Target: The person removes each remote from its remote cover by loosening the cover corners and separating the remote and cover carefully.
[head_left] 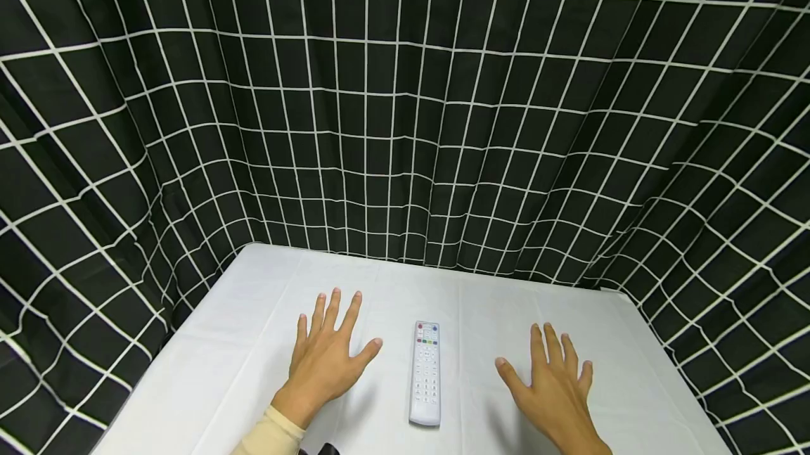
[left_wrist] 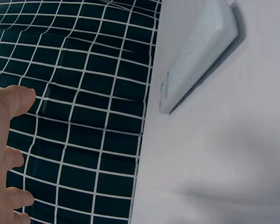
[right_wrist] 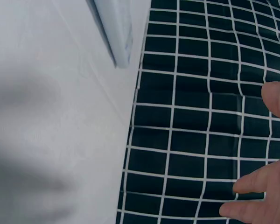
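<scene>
A white remote control (head_left: 426, 373) with coloured buttons at its far end lies lengthwise on the white table (head_left: 240, 342), between my two hands. My left hand (head_left: 329, 353) rests flat on the table to its left, fingers spread and straight, holding nothing. My right hand (head_left: 552, 377) lies flat to the right of the remote, also spread and empty. Neither hand touches the remote. In the left wrist view the remote (left_wrist: 196, 56) shows at the top with my fingers (left_wrist: 9, 140) at the left edge. The right wrist view catches the remote's end (right_wrist: 114, 28) and my fingertips (right_wrist: 266, 186).
A black curtain with a white grid (head_left: 405, 110) hangs close behind the table and wraps round both sides. The table's far edge meets the curtain; its left and right edges drop off beside the fabric.
</scene>
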Demonstrator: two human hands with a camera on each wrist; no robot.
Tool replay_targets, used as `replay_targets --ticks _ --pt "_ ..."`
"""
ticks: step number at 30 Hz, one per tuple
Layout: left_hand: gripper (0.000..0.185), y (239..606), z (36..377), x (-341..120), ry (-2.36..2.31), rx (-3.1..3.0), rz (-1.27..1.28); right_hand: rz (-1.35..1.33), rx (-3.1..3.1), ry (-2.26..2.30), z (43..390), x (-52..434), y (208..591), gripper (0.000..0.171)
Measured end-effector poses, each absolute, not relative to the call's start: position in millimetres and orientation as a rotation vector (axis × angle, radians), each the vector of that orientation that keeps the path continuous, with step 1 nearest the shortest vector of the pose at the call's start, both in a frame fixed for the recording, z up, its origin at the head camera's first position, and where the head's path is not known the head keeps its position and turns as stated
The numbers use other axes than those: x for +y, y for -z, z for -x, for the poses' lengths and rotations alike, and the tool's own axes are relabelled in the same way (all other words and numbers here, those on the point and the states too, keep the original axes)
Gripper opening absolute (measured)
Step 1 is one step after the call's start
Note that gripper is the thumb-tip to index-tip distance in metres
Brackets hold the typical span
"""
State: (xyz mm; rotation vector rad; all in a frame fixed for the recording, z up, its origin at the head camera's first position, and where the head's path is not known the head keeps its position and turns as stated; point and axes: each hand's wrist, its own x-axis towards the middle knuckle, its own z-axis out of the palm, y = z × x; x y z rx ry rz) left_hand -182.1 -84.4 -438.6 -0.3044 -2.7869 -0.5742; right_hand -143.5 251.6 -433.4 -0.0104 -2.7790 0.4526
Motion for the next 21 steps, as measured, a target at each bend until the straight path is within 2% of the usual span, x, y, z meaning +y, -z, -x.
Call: replay_targets --ticks 21 --pt "0.082 468 175 -49 0.669 -2.828 0.456 -0.239 -2.718 -0.633 144 217 458 0.087"
